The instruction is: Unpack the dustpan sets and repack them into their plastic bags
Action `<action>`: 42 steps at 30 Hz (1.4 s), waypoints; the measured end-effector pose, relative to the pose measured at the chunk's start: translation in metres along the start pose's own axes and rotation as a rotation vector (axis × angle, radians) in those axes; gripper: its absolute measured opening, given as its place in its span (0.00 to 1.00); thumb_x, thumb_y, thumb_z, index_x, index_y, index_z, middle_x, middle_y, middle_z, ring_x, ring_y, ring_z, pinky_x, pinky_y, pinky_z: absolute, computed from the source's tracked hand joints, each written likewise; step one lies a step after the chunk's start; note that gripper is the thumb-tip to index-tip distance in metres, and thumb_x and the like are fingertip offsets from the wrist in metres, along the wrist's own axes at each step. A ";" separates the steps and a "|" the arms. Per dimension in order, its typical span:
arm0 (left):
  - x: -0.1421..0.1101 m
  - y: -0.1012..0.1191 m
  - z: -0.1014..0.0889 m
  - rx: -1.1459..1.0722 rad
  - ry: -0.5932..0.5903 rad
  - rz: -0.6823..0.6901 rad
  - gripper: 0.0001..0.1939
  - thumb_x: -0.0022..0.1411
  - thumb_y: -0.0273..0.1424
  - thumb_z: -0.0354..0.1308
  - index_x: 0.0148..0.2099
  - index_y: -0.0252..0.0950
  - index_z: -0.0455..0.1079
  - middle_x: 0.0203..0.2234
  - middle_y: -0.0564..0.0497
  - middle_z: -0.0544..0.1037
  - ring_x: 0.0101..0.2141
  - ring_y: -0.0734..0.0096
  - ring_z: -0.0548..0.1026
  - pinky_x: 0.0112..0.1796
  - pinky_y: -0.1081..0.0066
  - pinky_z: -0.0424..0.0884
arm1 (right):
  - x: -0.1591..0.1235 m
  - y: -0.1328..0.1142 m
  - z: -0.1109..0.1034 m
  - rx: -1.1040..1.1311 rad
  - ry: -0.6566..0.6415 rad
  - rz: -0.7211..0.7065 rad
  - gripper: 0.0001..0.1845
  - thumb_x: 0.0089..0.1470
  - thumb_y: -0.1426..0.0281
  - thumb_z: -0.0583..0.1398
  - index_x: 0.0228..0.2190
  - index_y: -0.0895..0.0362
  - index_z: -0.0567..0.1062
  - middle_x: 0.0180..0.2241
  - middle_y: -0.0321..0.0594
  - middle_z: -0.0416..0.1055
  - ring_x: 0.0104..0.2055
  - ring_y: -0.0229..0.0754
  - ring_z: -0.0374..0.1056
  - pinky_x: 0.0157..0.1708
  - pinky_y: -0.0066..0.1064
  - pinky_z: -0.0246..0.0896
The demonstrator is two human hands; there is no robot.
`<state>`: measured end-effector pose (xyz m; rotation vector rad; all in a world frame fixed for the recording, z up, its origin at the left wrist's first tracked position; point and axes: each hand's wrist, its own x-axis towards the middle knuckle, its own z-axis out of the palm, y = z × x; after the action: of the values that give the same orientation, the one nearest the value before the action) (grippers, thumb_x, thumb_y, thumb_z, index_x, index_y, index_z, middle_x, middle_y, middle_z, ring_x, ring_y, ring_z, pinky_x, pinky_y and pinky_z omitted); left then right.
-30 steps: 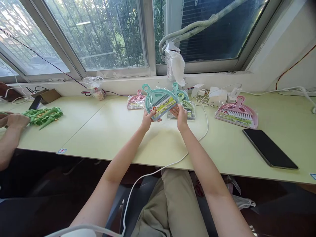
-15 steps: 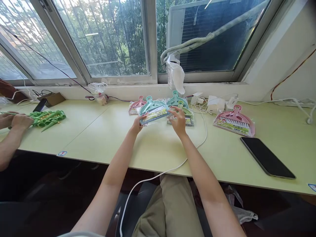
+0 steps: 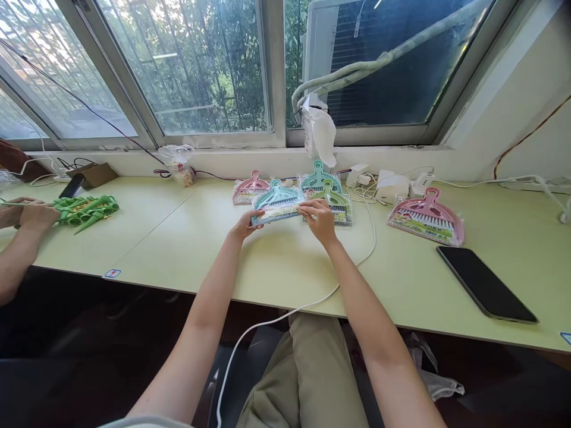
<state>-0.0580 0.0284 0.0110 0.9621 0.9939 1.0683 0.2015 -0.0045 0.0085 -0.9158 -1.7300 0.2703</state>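
Note:
Between my hands is a light-blue dustpan and brush set in a clear wrapper, tilted, its handle pointing away from me. My left hand is closed on its left corner. The fingers of my right hand pinch its right end. Just behind lie other wrapped sets: a pink dustpan set to the left, a teal dustpan set and a green dustpan set to the right. Farther right, another pink dustpan set lies on the table, its white bristles showing.
A black phone lies at the right. A white cable crosses the table and hangs over its edge. White adapters stand by the wall. At the left, another person's hands are beside green rolled pieces.
The blue dustpan set has tipped, so its dustpan face shows more and its label less. My right hand has shifted slightly left along its edge.

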 end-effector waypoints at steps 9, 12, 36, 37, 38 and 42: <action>-0.006 -0.002 -0.004 0.208 -0.148 0.014 0.15 0.50 0.33 0.68 0.35 0.34 0.65 0.20 0.53 0.73 0.15 0.79 0.68 0.15 0.78 0.61 | -0.001 0.011 0.001 -0.181 -0.019 0.011 0.15 0.62 0.64 0.56 0.38 0.48 0.83 0.35 0.42 0.75 0.42 0.51 0.64 0.47 0.44 0.60; -0.009 -0.001 -0.001 0.263 -0.196 -0.003 0.19 0.48 0.34 0.71 0.36 0.35 0.64 0.20 0.52 0.74 0.17 0.76 0.71 0.16 0.78 0.63 | -0.002 0.013 0.001 -0.218 -0.015 0.017 0.16 0.63 0.64 0.54 0.37 0.49 0.83 0.34 0.43 0.74 0.42 0.51 0.64 0.47 0.45 0.59; -0.015 -0.002 0.011 0.409 -0.330 0.120 0.26 0.48 0.35 0.72 0.44 0.32 0.64 0.28 0.48 0.78 0.22 0.70 0.78 0.19 0.77 0.64 | -0.004 0.002 0.002 0.154 0.204 0.191 0.12 0.56 0.60 0.60 0.34 0.49 0.83 0.49 0.43 0.69 0.43 0.47 0.70 0.44 0.42 0.72; -0.016 -0.002 0.013 0.415 -0.322 0.131 0.27 0.47 0.35 0.72 0.45 0.32 0.64 0.29 0.48 0.78 0.22 0.70 0.77 0.19 0.77 0.63 | -0.004 0.002 0.002 0.162 0.211 0.194 0.12 0.56 0.60 0.60 0.34 0.49 0.83 0.50 0.43 0.69 0.42 0.47 0.70 0.42 0.41 0.72; -0.017 -0.002 0.016 0.417 -0.311 0.145 0.27 0.47 0.35 0.72 0.45 0.33 0.65 0.29 0.48 0.77 0.21 0.71 0.77 0.18 0.77 0.61 | -0.004 0.001 0.002 0.168 0.222 0.195 0.12 0.56 0.60 0.60 0.35 0.49 0.83 0.50 0.43 0.69 0.42 0.47 0.70 0.40 0.40 0.73; -0.016 -0.008 0.029 0.418 -0.236 0.197 0.26 0.47 0.36 0.71 0.46 0.35 0.67 0.30 0.49 0.77 0.19 0.77 0.72 0.17 0.76 0.59 | -0.004 -0.001 -0.001 0.188 0.267 0.209 0.12 0.55 0.59 0.61 0.33 0.50 0.82 0.51 0.42 0.68 0.43 0.46 0.70 0.40 0.39 0.74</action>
<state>-0.0316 0.0075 0.0134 1.5174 0.9574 0.8953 0.2023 -0.0077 0.0064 -0.9485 -1.3425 0.4211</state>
